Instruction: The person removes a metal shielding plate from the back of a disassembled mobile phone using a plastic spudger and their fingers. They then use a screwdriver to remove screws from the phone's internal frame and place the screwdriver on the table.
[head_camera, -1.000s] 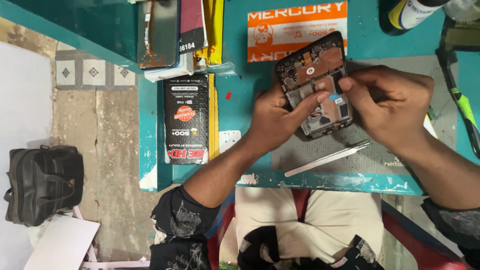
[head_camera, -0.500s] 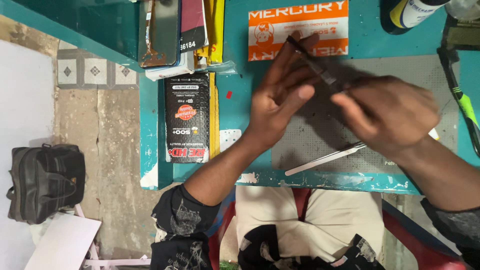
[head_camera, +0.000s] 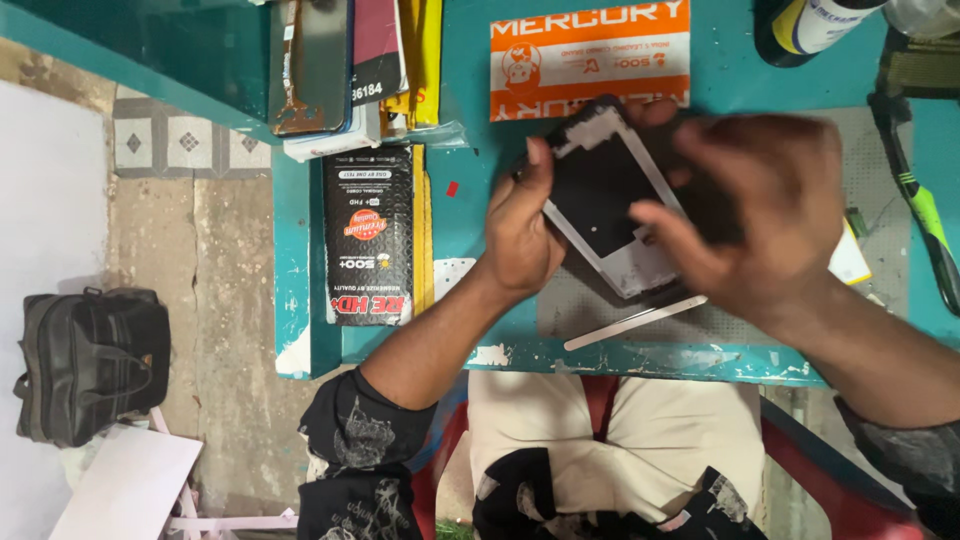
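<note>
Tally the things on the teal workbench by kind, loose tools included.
Phone, held by left hand and right hand: 1
Tweezers: 1
Black packet: 1
Orange packet: 1
Bottle: 1
Green-handled tool: 1
Total: 6

Bare desk (head_camera: 470, 215) lies left of the phone (head_camera: 610, 195). Tweezers (head_camera: 635, 322) below, black packet (head_camera: 368, 235) farther left, bottle (head_camera: 815, 25) above.

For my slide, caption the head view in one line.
Both hands, left and right, hold a phone frame over the grey mat beside tweezers.
</note>
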